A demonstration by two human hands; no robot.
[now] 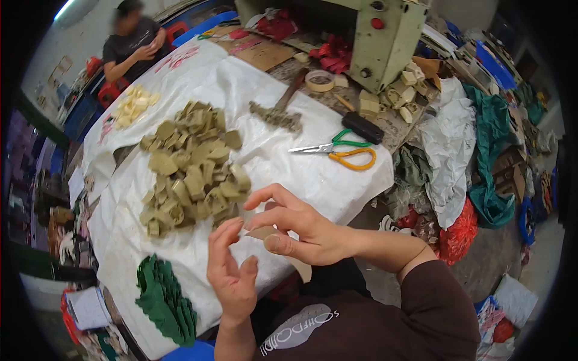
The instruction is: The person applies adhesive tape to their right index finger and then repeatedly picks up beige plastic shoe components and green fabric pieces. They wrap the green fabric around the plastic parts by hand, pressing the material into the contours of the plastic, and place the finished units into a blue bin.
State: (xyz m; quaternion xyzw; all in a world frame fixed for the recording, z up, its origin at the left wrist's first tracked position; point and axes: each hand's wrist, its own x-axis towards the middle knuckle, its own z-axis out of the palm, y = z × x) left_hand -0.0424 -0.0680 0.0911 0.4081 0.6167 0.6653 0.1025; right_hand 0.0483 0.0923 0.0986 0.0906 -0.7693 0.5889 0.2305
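My right hand pinches a thin, curved beige strip between thumb and fingers, above the near edge of the white-covered table. Part of the strip is hidden behind that hand. Just left of it, my left hand has its fingers and thumb apart and holds nothing; its fingertips come close to the strip's end, and whether they touch I cannot tell. Beyond my hands lies a heap of small, glossy olive heel-shaped blocks. A stack of dark green, jagged-edged fabric pieces rests by the table's near left side.
Scissors with one green and one orange handle lie beside a black oblong object. Farther off are a caked hammer, a tape roll, cream pieces and a pale green machine. A person sits at the far left.
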